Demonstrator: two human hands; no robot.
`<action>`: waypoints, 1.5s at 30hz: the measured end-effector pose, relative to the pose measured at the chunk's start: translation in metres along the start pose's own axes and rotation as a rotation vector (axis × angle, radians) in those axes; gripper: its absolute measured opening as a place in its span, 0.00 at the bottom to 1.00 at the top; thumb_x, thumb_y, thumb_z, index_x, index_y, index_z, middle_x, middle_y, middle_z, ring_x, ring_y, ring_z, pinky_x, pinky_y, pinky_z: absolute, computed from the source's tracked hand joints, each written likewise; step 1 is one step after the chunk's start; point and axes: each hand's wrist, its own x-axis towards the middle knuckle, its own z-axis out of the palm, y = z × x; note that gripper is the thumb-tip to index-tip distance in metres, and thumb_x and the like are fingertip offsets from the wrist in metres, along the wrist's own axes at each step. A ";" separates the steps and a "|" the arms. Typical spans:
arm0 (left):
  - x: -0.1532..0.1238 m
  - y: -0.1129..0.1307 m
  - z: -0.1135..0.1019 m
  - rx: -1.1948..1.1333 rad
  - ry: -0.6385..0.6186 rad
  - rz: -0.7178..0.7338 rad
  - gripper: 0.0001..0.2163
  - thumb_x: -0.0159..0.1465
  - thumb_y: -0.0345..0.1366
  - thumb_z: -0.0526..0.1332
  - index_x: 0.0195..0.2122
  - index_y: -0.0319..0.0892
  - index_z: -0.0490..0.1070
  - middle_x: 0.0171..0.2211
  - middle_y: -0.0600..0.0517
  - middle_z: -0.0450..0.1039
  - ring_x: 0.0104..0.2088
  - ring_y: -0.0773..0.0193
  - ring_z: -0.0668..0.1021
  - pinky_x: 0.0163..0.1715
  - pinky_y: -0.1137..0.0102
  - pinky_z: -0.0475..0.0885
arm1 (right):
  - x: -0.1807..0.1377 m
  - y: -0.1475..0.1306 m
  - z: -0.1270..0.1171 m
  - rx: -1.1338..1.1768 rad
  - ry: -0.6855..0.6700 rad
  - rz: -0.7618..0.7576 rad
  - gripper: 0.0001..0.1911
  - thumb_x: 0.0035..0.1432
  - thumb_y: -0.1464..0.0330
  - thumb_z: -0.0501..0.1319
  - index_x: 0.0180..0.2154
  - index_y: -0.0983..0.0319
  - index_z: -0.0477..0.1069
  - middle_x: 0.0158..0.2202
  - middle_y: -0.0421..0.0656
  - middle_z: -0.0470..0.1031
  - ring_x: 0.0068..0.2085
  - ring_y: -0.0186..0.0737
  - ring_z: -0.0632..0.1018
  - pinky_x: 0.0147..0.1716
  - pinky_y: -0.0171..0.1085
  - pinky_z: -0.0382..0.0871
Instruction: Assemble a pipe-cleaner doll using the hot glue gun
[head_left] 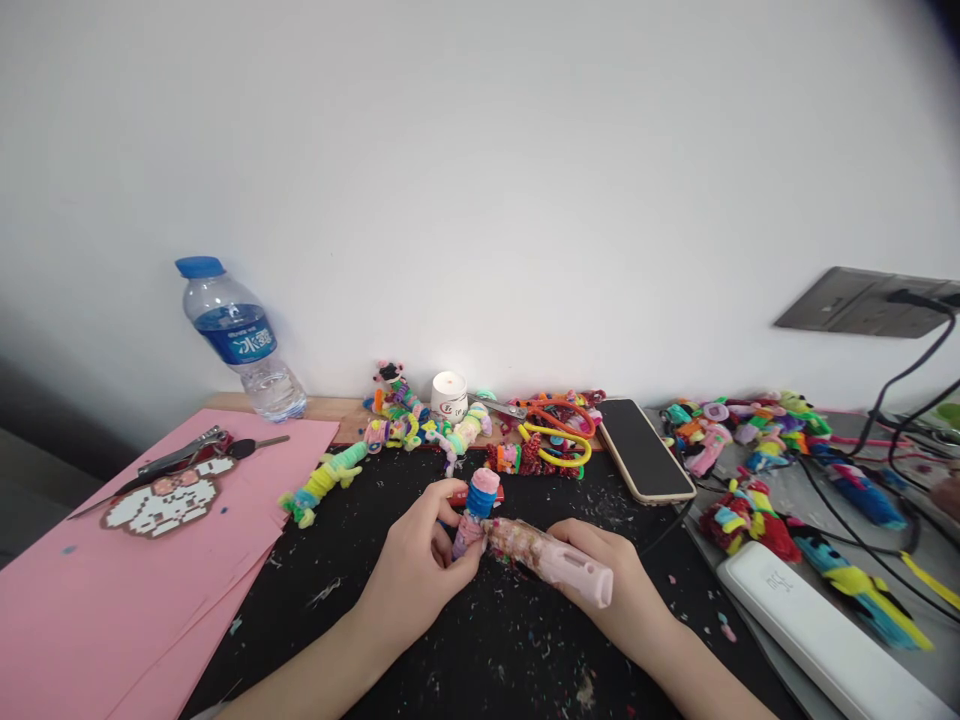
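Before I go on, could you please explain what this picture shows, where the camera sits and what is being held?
There is no machine here: one camera sits on a person's head and looks down at their two bare hands. The left hand pinches a small pipe-cleaner figure, pink with a blue coil. The right hand grips a pink pen-shaped tool, its tip at the figure. They work over a black mat strewn with scraps. Sheets of pink paper lie to the left, with a water bottle behind them. Along the wall are a candle, scissors and a phone; more fuzzy figures and a white power bank lie to the right.
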 end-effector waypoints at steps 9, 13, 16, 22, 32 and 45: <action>0.001 -0.001 0.001 0.018 0.007 0.012 0.16 0.56 0.34 0.58 0.47 0.45 0.61 0.29 0.58 0.62 0.20 0.73 0.69 0.22 0.76 0.67 | -0.002 0.002 0.002 -0.002 0.024 -0.005 0.04 0.52 0.74 0.58 0.33 0.62 0.69 0.27 0.39 0.75 0.27 0.33 0.75 0.25 0.30 0.65; 0.001 -0.002 0.000 0.057 0.006 0.011 0.16 0.56 0.33 0.58 0.47 0.46 0.61 0.29 0.58 0.62 0.20 0.73 0.69 0.24 0.75 0.67 | -0.001 0.000 0.002 -0.010 0.000 -0.006 0.04 0.51 0.74 0.59 0.32 0.61 0.69 0.26 0.38 0.74 0.26 0.32 0.74 0.24 0.29 0.63; 0.000 -0.002 0.000 0.073 -0.001 0.010 0.17 0.56 0.33 0.58 0.47 0.46 0.61 0.29 0.58 0.62 0.20 0.73 0.69 0.24 0.75 0.67 | -0.001 -0.001 0.002 -0.017 -0.007 -0.012 0.04 0.51 0.74 0.58 0.31 0.61 0.69 0.26 0.38 0.74 0.25 0.33 0.74 0.23 0.29 0.63; -0.001 -0.002 0.001 0.085 0.005 0.018 0.16 0.57 0.35 0.57 0.47 0.46 0.61 0.29 0.57 0.63 0.20 0.73 0.69 0.24 0.74 0.67 | -0.001 -0.002 0.001 -0.028 0.022 0.008 0.04 0.52 0.74 0.57 0.32 0.61 0.69 0.26 0.39 0.75 0.25 0.33 0.74 0.24 0.29 0.64; 0.000 -0.003 0.000 0.149 0.021 0.051 0.16 0.57 0.34 0.56 0.48 0.46 0.62 0.31 0.56 0.66 0.19 0.72 0.68 0.24 0.74 0.67 | -0.001 -0.001 0.004 -0.045 0.007 0.031 0.03 0.53 0.74 0.57 0.31 0.62 0.68 0.26 0.39 0.74 0.26 0.34 0.74 0.24 0.30 0.64; 0.000 -0.002 0.000 0.174 0.024 0.044 0.16 0.57 0.32 0.56 0.47 0.47 0.61 0.32 0.56 0.66 0.19 0.72 0.68 0.24 0.74 0.66 | 0.000 -0.002 0.003 -0.051 -0.007 0.072 0.02 0.52 0.72 0.58 0.30 0.61 0.69 0.25 0.40 0.74 0.25 0.34 0.74 0.23 0.30 0.65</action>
